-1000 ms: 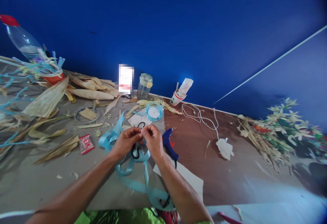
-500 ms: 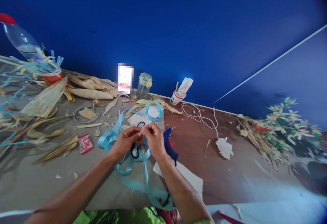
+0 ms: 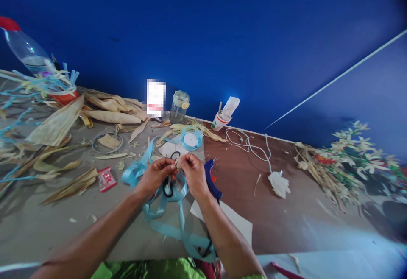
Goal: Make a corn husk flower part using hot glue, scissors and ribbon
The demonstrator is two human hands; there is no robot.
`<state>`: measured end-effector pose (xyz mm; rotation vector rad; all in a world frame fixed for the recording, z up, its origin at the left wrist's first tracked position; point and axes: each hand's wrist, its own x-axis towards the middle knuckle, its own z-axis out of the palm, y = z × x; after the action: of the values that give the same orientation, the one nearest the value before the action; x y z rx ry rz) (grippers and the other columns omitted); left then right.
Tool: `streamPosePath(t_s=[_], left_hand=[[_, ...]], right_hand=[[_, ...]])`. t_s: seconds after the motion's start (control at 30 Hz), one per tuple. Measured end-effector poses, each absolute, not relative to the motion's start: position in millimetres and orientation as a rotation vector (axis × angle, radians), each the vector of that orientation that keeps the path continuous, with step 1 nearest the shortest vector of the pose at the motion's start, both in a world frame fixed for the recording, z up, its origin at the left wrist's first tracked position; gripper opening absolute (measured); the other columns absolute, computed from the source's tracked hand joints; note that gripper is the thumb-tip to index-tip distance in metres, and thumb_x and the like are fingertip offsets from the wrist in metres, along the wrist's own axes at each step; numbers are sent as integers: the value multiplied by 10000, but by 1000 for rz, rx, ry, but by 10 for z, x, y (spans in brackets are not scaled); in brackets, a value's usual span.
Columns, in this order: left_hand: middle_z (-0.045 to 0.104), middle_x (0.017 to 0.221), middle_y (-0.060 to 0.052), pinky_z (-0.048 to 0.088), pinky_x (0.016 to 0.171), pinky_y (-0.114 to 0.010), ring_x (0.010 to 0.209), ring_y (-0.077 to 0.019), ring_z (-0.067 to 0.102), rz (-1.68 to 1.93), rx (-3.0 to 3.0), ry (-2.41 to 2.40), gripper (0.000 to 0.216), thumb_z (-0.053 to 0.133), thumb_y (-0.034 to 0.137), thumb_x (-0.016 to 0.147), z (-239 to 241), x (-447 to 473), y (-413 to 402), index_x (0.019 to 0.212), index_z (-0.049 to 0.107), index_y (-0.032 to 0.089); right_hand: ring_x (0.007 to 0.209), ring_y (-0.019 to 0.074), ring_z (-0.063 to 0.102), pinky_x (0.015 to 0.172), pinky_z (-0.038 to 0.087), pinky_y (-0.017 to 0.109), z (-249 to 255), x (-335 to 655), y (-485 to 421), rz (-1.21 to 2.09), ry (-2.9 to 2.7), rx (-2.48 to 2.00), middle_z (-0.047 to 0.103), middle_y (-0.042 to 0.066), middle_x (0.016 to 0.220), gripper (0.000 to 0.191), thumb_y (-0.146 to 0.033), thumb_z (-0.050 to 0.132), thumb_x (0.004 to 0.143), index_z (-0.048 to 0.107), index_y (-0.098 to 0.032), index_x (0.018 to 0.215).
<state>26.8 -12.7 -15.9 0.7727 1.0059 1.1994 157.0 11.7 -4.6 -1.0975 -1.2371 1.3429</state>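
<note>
Here, 2 hands (image 3: 155, 176) (image 3: 194, 176), pinched pale scrap (image 3: 177, 163)

From my remote seat I count one left hand (image 3: 156, 178) and one right hand (image 3: 193, 175), plus one small pale piece (image 3: 177, 163). I tally one glue gun (image 3: 212, 179), one ribbon spool (image 3: 191, 139), one pink packet (image 3: 106, 179), one bottle (image 3: 28, 50), one jar (image 3: 179, 108) and one ring (image 3: 108, 152). I make it two cups: one red cup (image 3: 64, 97), one white cup (image 3: 219, 123). The dry husks (image 3: 112, 117) and white flowers (image 3: 359, 154) overlap too much for me to number.
</note>
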Motion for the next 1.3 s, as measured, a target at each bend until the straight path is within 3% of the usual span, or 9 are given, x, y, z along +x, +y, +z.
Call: streamPosePath(t_s=[0.37,0.6,0.87,1.3], left_hand=[[648,674,-10,490,576,-189,566,-86,598,1207,528,761,193,745,268,694,-123,225,-119,758,615,140],[632,644,15,479,528,-173,532,-82,599,1230,536,863,263,808,250,599,-101,283,-123,729,610,136],[633,637,25,495,550,-185,538,-83,604,1273,503,909,301,825,247,564,-69,307,-118,728,596,138],[667,724,5,484,556,-197,603,-103,628,1289,556,942,388,798,241,611,-117,319,-117,916,574,157]], right_hand=[[544,89,445,538,368,214,-58,1570,129,1403,-1188,-1096,539,-36,604,147,-308,629,733,593,-172,693],[600,117,532,588,416,234,-137,1576,159,1397,-1195,-1137,600,-14,643,142,-310,637,714,601,-172,704],[583,111,510,559,407,226,-117,1554,146,1348,-1234,-1193,587,-15,632,175,-338,635,706,599,-168,691],[543,99,473,522,376,216,-130,1523,134,1448,-1174,-1218,565,-34,584,194,-344,669,668,579,-173,679]])
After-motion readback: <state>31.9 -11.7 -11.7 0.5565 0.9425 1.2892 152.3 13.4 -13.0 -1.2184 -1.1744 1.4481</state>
